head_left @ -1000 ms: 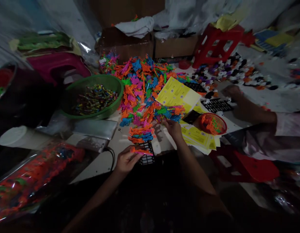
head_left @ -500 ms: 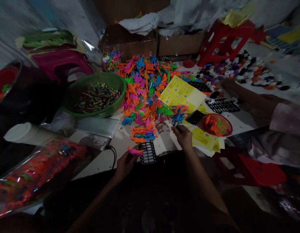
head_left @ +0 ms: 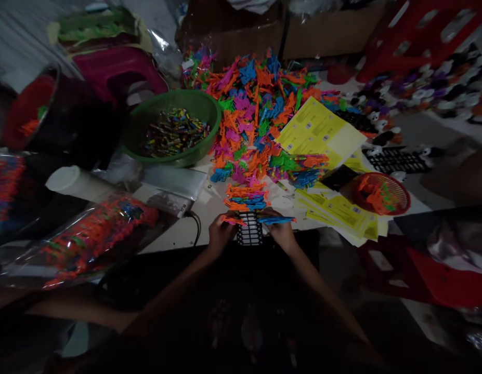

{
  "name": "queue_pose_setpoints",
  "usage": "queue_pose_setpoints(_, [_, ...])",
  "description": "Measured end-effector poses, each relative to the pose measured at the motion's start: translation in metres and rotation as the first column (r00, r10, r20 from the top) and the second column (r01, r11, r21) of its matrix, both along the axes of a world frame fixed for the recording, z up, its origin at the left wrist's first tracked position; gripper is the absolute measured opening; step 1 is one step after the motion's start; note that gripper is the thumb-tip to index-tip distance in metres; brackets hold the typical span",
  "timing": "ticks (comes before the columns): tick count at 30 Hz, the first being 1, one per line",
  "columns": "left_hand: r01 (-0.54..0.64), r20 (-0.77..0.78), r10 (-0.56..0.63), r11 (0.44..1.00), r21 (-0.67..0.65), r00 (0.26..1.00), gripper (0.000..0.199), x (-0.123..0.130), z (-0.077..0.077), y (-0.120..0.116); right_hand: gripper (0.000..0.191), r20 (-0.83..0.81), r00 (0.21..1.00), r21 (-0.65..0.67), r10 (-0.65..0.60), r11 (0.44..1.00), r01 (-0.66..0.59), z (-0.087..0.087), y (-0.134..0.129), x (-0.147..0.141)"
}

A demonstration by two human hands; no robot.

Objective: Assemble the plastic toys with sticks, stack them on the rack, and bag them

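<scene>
As the left hand (head_left: 219, 234) pinches a pink-orange piece (head_left: 233, 220), the right hand (head_left: 283, 234) grips a blue piece (head_left: 278, 220) beside a grid (head_left: 250, 229).

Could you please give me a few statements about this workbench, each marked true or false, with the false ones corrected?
1. The right hand holds blue plastic. True.
2. The left hand holds nothing. False: the left hand holds pink and orange plastic.
3. A black grid lies between the two hands. True.
4. The green basin stands to the right of the colourful pile. False: the green basin stands to the left of the colourful pile.
5. The small red basket holds orange and green pieces. True.
</scene>
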State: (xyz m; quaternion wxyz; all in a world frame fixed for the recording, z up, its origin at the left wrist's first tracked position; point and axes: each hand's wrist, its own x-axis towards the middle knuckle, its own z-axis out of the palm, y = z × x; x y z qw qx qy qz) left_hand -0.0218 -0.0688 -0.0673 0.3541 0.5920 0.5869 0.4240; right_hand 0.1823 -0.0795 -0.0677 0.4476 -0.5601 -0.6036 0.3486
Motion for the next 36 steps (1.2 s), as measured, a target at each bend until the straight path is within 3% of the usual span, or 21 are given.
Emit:
queue_pose_setpoints(5, [-0.071, -0.064, 0.068, 0.996, -0.061, 0.996, 0.019, -0.001, -0.004, 0.005, 0.022, 0.277, 0.961, -0.099, -0.023, 0.994, 0.052, 0.006, 0.008, -0.008])
queue_pose_setpoints(11, [-0.077, -0.004, 0.077, 0.994, -0.083, 0.997, 0.020, 0.004, 0.002, 0.007, 0.022, 0.507, 0.862, -0.229, 0.000, 0.964, 0.134, 0.021, 0.008, -0.014])
queue_pose_setpoints(22, [-0.040, -0.017, 0.039, 0.998, -0.039, 0.999, 0.025, 0.008, -0.001, 0.005, 0.026, 0.598, 0.801, -0.208, 0.007, 0.967, 0.147, 0.023, 0.008, -0.023])
queue_pose_setpoints(27, [-0.088, 0.008, 0.090, 0.991, -0.100, 0.996, 0.025, 0.010, 0.003, 0.006, 0.027, 0.602, 0.798, -0.223, 0.024, 0.965, 0.139, 0.022, 0.008, -0.022])
queue_pose_setpoints(36, [-0.077, -0.080, 0.073, 0.996, -0.046, 0.994, 0.025, 0.010, -0.002, 0.008, 0.030, 0.599, 0.801, -0.178, -0.015, 0.972, 0.151, 0.023, 0.009, -0.028])
